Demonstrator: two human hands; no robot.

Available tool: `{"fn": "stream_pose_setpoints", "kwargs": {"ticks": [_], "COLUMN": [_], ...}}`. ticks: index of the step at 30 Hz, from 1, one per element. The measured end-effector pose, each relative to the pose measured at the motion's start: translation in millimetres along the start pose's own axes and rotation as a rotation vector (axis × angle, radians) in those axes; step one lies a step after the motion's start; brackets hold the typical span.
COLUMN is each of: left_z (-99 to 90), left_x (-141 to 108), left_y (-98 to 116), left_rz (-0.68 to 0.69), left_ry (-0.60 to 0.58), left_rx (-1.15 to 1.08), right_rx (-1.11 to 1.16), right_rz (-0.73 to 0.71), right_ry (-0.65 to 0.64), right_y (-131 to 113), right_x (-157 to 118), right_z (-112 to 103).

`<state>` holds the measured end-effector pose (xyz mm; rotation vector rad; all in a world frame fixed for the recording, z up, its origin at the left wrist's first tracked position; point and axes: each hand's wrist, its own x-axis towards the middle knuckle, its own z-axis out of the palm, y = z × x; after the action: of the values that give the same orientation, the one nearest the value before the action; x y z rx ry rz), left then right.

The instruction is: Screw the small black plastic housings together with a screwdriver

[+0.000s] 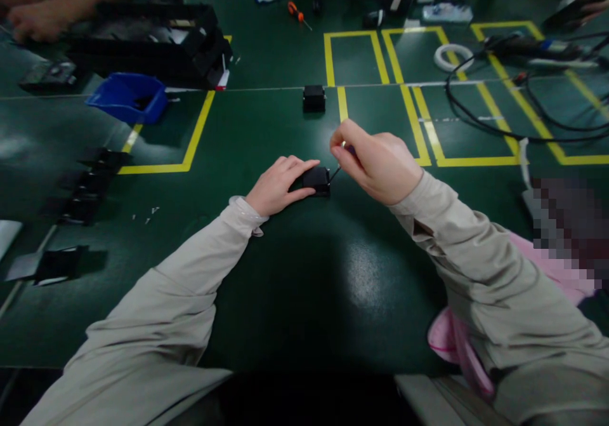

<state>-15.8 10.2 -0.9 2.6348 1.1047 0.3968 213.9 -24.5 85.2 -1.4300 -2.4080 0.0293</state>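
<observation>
Thumb and fingers of my left hand grip a small black box from its left side, pressing it on the green tabletop. My right hand is closed around a screwdriver, its handle mostly hidden by the fingers. The thin shaft slants down to the right side of the box, where the tip meets small metal parts too fine to make out. A second black box of similar look stands farther back on the table.
Left: a blue bin, a row of black parts, loose screws. Behind: an orange screwdriver and a black tray near another person's arms. Right: a tape roll, black cables, pink cloth. Yellow tape marks rectangles.
</observation>
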Motion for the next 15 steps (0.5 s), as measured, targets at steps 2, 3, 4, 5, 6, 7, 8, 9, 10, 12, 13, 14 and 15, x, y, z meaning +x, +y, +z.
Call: {"fn": "stream_pose_setpoints", "kwargs": {"ticks": [2, 3, 4, 5, 6, 7, 8, 9, 10, 12, 13, 14, 15], "left_z": [-0.1, -0.2, -0.2, -0.3, -0.3, -0.4, -0.4, -0.4, -0.4, -0.2, -0.1, 0.0, 0.1], "left_x": [-0.1, -0.2, -0.3, -0.3, -0.3, -0.3, -0.3, -0.3, -0.3, -0.6, -0.8, -1.0, -1.2], "left_y": [-0.2, -0.3, -0.3, -0.2, 0.0, 0.3, 0.7, 1.2, 1.7, 2.5, 2.7, 2.8, 2.8], "left_rz": [-0.003, -0.004, -0.004, -0.003, -0.002, -0.001, -0.001, 0.0, 0.001, 0.006, 0.008, 0.009, 0.007], "left_ry": [-0.003, -0.003, -0.003, -0.002, 0.0, 0.003, 0.005, 0.006, 0.007, 0.006, 0.006, 0.006, 0.006], "left_rx": [-0.006, -0.006, -0.007, -0.007, -0.006, -0.005, -0.005, -0.005, -0.006, -0.01, -0.013, -0.017, -0.019], "right_rx": [-0.008, -0.01, -0.011, -0.013, -0.018, -0.023, -0.028, -0.03, -0.028, -0.008, 0.007, 0.021, 0.033], "right_rz": [-0.014, -0.019, -0.022, -0.023, -0.021, -0.016, -0.01, -0.002, 0.007, 0.019, 0.021, 0.02, 0.018], "right_ry": [-0.011, -0.014, -0.013, -0.008, 0.003, 0.016, 0.027, 0.033, 0.034, 0.026, 0.02, 0.016, 0.014], "right_y": [-0.9, -1.4, -1.6, -1.7, -1.6, -1.4, -1.2, -0.8, -0.5, 0.0, 0.1, 0.2, 0.3], "right_x": [-0.7, -1.0, -1.4, -1.8, -2.1, -2.3, -2.4, -2.4, -2.3, -1.9, -1.6, -1.4, -1.4], "right_z": [-1.2, -1.4, -1.3, -0.9, -0.2, 0.6, 1.5, 2.3, 3.0, 3.7, 3.8, 3.8, 3.6]}}
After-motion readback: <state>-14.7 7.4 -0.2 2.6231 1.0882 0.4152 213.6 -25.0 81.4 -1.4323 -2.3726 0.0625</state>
